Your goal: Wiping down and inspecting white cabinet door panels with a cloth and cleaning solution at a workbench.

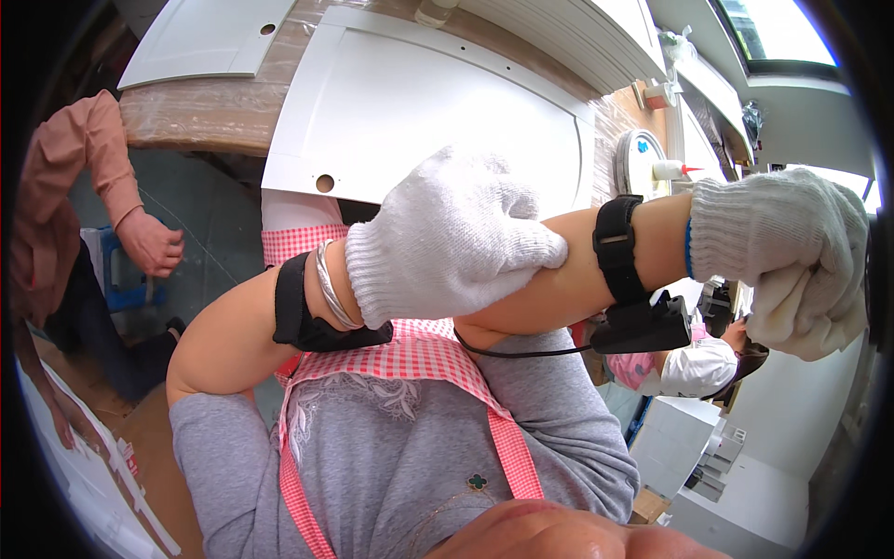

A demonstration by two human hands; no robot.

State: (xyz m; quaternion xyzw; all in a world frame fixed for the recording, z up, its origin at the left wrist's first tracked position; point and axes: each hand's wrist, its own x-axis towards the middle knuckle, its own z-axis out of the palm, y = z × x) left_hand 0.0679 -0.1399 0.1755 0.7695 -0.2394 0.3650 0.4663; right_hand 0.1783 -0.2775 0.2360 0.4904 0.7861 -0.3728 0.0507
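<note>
My left hand, in a white knit glove, crosses in front of my body. Its fingers are curled, and one fingertip presses on the bare skin of my right forearm. At far right my right hand, gloved too, is raised with fingers closed around a crumpled cream cloth. Both wrists wear black straps; the right one carries a small black device with a cable. Beyond my hands, a white panel door with a round hole lies on the table.
Plastic film covers the table. Another white panel lies at the far left, and stacked white boards stand behind. A squeeze bottle with a red tip rests by a round tub. One person's hand is at left; another person works at right.
</note>
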